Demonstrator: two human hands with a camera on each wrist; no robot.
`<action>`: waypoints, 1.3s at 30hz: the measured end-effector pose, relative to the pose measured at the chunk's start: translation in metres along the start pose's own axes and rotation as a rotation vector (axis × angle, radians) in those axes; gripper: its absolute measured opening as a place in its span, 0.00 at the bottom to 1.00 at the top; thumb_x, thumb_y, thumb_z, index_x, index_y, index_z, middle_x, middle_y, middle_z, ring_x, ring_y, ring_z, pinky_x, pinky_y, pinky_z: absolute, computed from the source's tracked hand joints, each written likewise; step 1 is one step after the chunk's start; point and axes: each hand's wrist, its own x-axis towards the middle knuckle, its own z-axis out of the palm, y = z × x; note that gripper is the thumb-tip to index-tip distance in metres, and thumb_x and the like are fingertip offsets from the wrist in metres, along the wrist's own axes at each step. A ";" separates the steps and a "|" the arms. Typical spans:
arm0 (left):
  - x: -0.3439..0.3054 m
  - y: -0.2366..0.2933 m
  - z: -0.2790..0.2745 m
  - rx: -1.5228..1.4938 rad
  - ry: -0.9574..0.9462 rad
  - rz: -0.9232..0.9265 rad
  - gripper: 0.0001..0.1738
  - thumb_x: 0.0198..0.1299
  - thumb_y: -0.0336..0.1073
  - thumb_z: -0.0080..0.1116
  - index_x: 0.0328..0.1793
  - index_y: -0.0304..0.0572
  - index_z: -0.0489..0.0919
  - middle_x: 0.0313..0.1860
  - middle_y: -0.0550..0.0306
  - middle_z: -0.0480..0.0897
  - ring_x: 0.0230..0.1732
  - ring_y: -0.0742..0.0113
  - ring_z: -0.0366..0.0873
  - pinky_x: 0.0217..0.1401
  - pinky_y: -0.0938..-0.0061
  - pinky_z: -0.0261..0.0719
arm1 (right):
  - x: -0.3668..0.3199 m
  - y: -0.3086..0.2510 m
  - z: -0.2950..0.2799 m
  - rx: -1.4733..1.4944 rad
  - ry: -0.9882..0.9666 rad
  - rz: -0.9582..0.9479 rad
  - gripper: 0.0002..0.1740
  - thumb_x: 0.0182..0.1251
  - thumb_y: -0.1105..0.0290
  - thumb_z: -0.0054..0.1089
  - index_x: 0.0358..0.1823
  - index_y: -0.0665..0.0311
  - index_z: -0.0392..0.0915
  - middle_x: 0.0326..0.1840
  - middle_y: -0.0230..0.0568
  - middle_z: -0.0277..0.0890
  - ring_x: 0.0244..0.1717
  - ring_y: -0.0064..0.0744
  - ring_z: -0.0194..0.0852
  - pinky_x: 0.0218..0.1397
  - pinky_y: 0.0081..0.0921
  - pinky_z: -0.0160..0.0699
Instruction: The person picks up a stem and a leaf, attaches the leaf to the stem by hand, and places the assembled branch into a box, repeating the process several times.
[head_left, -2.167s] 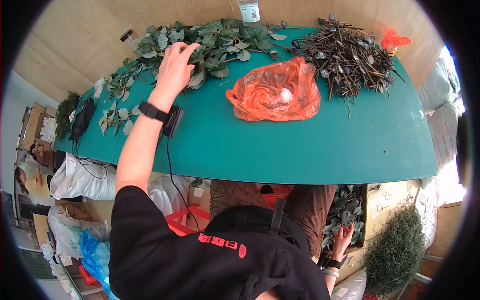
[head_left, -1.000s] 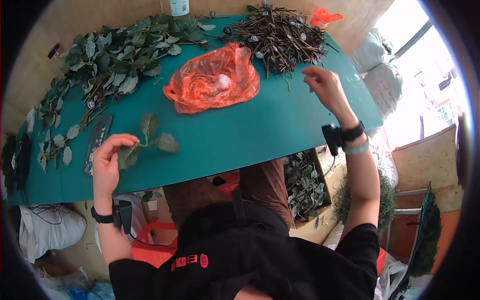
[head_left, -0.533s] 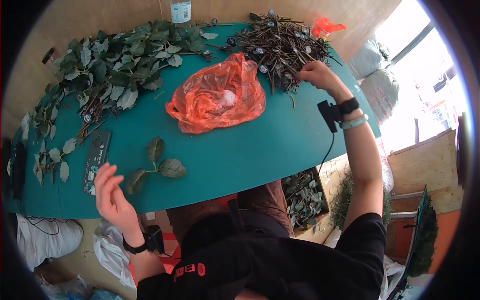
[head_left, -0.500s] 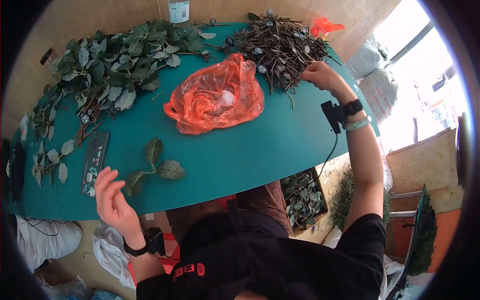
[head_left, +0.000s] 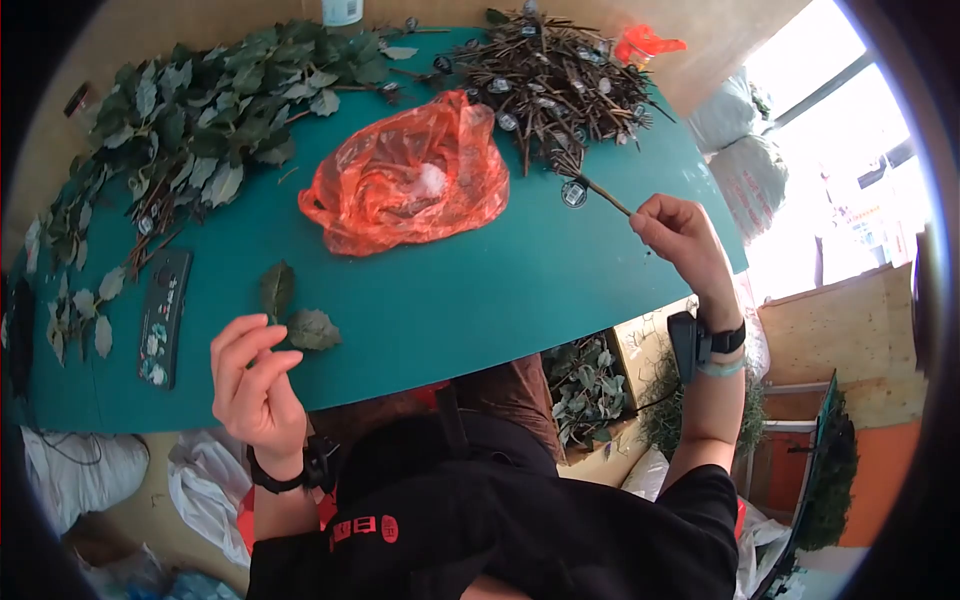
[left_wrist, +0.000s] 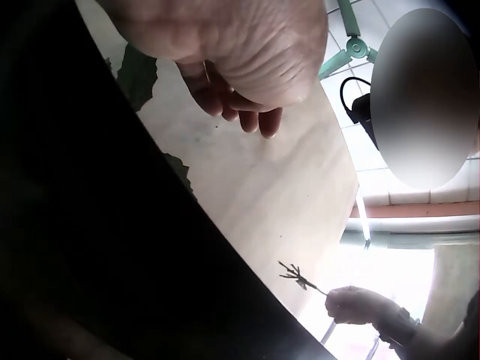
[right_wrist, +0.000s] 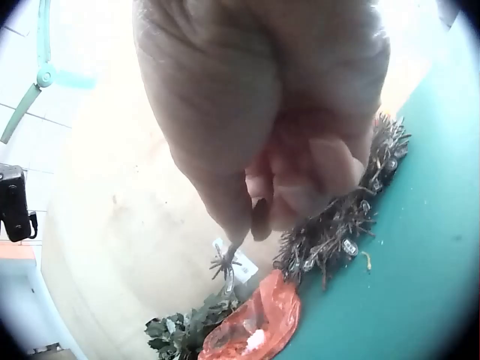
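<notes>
My right hand (head_left: 690,245) pinches the end of a thin brown branched stem (head_left: 605,197) between thumb and fingers. The stem's twiggy head points up and left, and a round clear tag (head_left: 573,194) hangs by it. In the right wrist view that twiggy head (right_wrist: 225,264) shows below the fingertips. Close to the table's front edge, my left hand (head_left: 258,390) is held with loosely bent fingers and nothing in them. It overlaps part of a green leaf sprig (head_left: 313,330) lying on the table. The left wrist view shows the hand (left_wrist: 247,56) above the leaves (left_wrist: 137,79).
A red plastic bag (head_left: 400,190) with something white inside lies mid-table. Behind it on the right is a heap of brown stems (head_left: 560,85); leafy sprigs (head_left: 220,110) pile up on the left. A phone (head_left: 163,320) and a bottle (head_left: 342,12) are also on the green table (head_left: 480,300).
My right hand has taken a brown stem from the heap and drawn it toward me. The left hand let go of the leaf sprig earlier and has since shifted over it.
</notes>
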 end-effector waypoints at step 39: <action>-0.034 -0.020 -0.011 0.165 0.005 0.019 0.08 0.42 0.16 0.56 0.26 0.36 0.79 0.33 0.54 0.80 0.38 0.55 0.79 0.34 0.70 0.81 | 0.068 -0.025 0.119 -0.760 0.286 -0.554 0.09 0.60 0.66 0.63 0.29 0.63 0.76 0.14 0.44 0.70 0.14 0.41 0.70 0.19 0.30 0.66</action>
